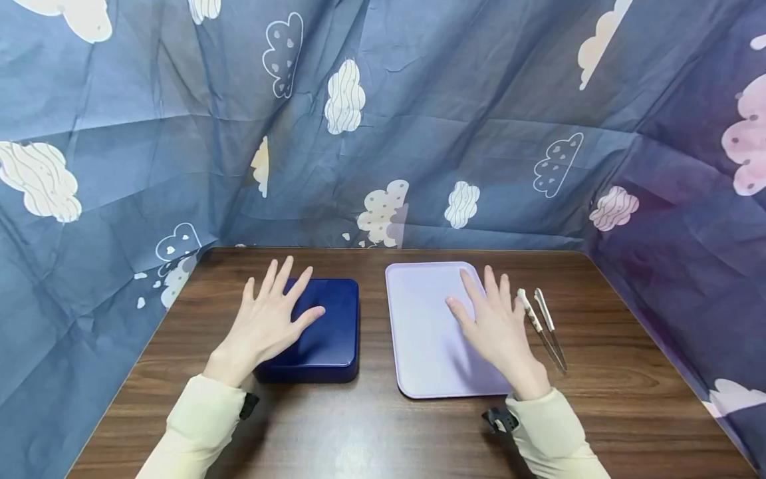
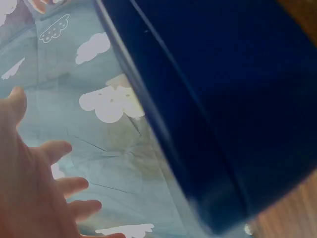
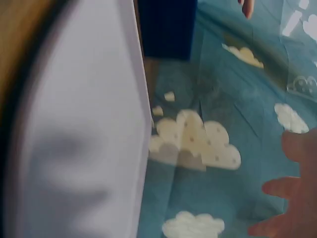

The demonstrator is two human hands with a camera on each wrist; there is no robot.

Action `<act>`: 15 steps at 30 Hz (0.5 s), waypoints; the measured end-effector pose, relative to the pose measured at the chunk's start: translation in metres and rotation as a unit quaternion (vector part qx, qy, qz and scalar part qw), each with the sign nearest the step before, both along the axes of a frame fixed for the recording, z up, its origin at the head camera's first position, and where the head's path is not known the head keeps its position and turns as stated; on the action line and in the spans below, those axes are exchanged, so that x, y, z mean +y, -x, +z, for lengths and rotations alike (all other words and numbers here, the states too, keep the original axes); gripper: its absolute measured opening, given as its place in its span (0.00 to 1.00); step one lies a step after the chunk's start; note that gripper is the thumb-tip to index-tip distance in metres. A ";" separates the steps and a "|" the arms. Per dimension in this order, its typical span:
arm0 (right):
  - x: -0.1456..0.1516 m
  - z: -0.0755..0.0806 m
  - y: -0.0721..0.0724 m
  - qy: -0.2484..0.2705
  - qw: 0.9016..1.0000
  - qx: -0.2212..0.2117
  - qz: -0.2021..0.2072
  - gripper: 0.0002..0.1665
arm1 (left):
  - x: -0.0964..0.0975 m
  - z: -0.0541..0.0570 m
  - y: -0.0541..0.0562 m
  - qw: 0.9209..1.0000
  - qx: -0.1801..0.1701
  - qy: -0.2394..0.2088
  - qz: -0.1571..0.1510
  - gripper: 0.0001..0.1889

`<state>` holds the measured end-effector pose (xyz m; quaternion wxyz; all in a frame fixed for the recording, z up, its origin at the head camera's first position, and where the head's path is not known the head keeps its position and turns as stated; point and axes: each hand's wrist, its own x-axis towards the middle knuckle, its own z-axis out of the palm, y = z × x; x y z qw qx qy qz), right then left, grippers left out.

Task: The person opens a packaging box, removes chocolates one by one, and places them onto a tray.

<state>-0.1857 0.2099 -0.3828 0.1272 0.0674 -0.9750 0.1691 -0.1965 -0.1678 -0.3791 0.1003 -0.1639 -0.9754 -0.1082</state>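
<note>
Yeah, couldn't read any text, brand or number anywhere, not on the box (image 1: 330, 322), the tray (image 1: 420, 326) or the cloth (image 1: 419, 150) (that one just had cloud prints (image 1: 345, 97), some with dots or wavy lines, so pictures rather than letters).

Glossy box (image 1: 336, 326), smooth plastic tray (image 1: 415, 332), wood-grain table (image 1: 374, 426), creased cloth (image 1: 431, 80)

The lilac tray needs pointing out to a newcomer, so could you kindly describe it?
On the wood-grain table, look right of the dark blue box, partly beneath the right hand. There lies the lilac tray, a rectangle with rounded corners and a low rim. Its pale, shallow form sets it apart from the deeper dark blue box and the slim white-handled utensils farther right.
</note>
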 end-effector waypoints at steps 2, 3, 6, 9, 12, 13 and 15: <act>-0.010 -0.005 -0.002 0.015 1.000 0.009 0.011 0.42 | -0.003 -0.002 -0.003 1.000 0.001 -0.008 0.001 0.42; -0.015 -0.008 -0.003 0.023 1.000 0.009 0.014 0.42 | -0.004 -0.003 -0.004 1.000 0.003 -0.011 0.003 0.41; -0.032 -0.015 -0.006 0.044 0.999 0.007 0.028 0.44 | -0.010 -0.008 -0.009 1.000 0.016 -0.022 0.009 0.39; -0.047 -0.020 -0.010 0.061 0.997 0.003 0.041 0.44 | -0.015 -0.013 -0.014 0.999 0.025 -0.031 0.011 0.37; -0.060 -0.025 -0.012 0.078 0.995 0.012 0.058 0.43 | -0.021 -0.017 -0.018 0.999 0.029 -0.039 0.009 0.37; -0.064 -0.026 -0.013 0.085 0.994 0.014 0.064 0.43 | -0.023 -0.018 -0.019 0.999 0.026 -0.043 0.009 0.36; -0.072 -0.030 -0.015 0.097 0.992 0.017 0.076 0.43 | -0.027 -0.020 -0.021 0.998 0.019 -0.055 0.008 0.36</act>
